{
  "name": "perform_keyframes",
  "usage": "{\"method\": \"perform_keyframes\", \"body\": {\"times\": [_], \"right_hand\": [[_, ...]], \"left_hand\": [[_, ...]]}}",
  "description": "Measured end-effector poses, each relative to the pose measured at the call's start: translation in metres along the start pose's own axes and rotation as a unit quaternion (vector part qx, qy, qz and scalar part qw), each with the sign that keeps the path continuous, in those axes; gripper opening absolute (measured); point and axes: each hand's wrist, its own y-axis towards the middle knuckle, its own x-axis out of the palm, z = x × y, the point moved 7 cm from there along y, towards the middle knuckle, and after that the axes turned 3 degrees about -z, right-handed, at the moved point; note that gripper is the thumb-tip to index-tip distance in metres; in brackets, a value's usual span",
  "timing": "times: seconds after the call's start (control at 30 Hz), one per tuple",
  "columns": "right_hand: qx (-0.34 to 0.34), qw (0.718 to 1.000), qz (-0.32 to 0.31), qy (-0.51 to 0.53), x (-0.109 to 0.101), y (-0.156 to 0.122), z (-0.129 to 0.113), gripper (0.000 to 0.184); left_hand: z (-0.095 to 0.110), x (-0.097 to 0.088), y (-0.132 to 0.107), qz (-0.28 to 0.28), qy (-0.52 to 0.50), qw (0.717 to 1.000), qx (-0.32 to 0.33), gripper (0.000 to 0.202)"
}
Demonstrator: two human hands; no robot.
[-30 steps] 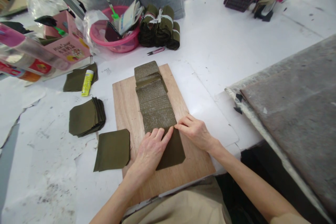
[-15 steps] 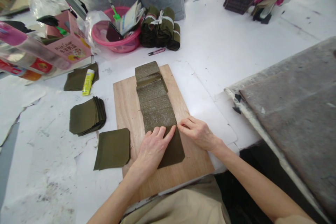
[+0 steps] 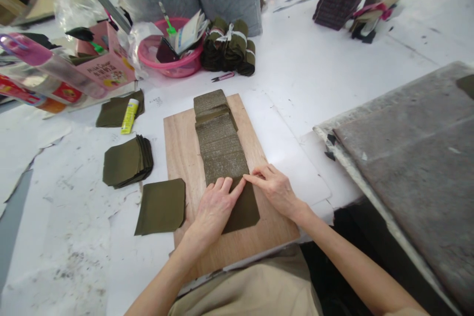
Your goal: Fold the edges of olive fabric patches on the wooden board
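Observation:
My left hand (image 3: 217, 205) lies flat, fingers stretched out, on an olive-green square piece (image 3: 245, 211) at the near end of a wooden board (image 3: 181, 158). My right hand (image 3: 276, 188) rests beside it with the fingers extended, fingertips pressing the same piece's upper right edge. Above both hands a row of overlapping olive pieces with a rough, speckled surface (image 3: 219, 136) runs up the board.
A single olive square (image 3: 162, 206) and a fanned stack of them (image 3: 128, 161) lie left of the board. A yellow glue stick (image 3: 129, 115), pink basin (image 3: 168, 57), tied olive bundles (image 3: 229, 47) and small snips (image 3: 222, 77) sit behind. A grey padded slab (image 3: 414, 158) fills the right.
Both hands stay on the olive piece with only slight finger shifts. The view has tilted a little, so everything sits slightly lower and to the right.

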Motion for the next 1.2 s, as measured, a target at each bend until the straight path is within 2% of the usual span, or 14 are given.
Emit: {"method": "perform_keyframes", "body": {"times": [0.13, 0.27, 0.4, 0.53, 0.6, 0.77, 0.97, 1.1, 1.2], "right_hand": [[-0.027, 0.997, -0.019, -0.067, -0.001, -0.001, -0.006, 0.037], [-0.022, 0.996, -0.019, -0.078, -0.002, -0.005, -0.006, 0.039], [0.026, 0.999, 0.004, -0.030, -0.005, -0.008, 0.001, 0.036], [0.093, 0.994, 0.059, 0.028, -0.015, -0.005, 0.002, 0.025], [0.096, 0.993, 0.055, 0.031, -0.016, 0.003, -0.007, 0.018], [0.067, 0.997, -0.021, -0.028, -0.005, 0.026, -0.028, 0.010], [0.066, 0.992, -0.106, -0.024, 0.001, 0.043, -0.023, 0.012], [0.033, 0.993, -0.112, -0.015, -0.007, 0.044, -0.032, 0.016], [0.030, 0.990, -0.107, 0.089, -0.011, 0.036, -0.038, 0.014]], "left_hand": [[-0.006, 0.007, -0.011, 0.045, -0.018, 0.999, -0.021, 0.052], [-0.016, 0.018, -0.028, 0.095, -0.020, 0.994, -0.056, 0.047], [-0.033, 0.025, -0.048, 0.133, -0.017, 0.985, -0.107, 0.033], [-0.049, 0.019, -0.066, 0.183, -0.049, 0.972, -0.139, 0.021], [-0.054, 0.013, -0.070, 0.202, -0.081, 0.965, -0.148, 0.020], [-0.049, 0.007, -0.059, 0.211, -0.129, 0.960, -0.128, 0.018], [-0.041, 0.008, -0.042, 0.198, -0.151, 0.963, -0.106, 0.018], [-0.038, 0.001, -0.037, 0.186, -0.138, 0.968, -0.100, 0.034], [-0.031, -0.006, -0.032, 0.178, -0.152, 0.970, -0.063, 0.033]]}}
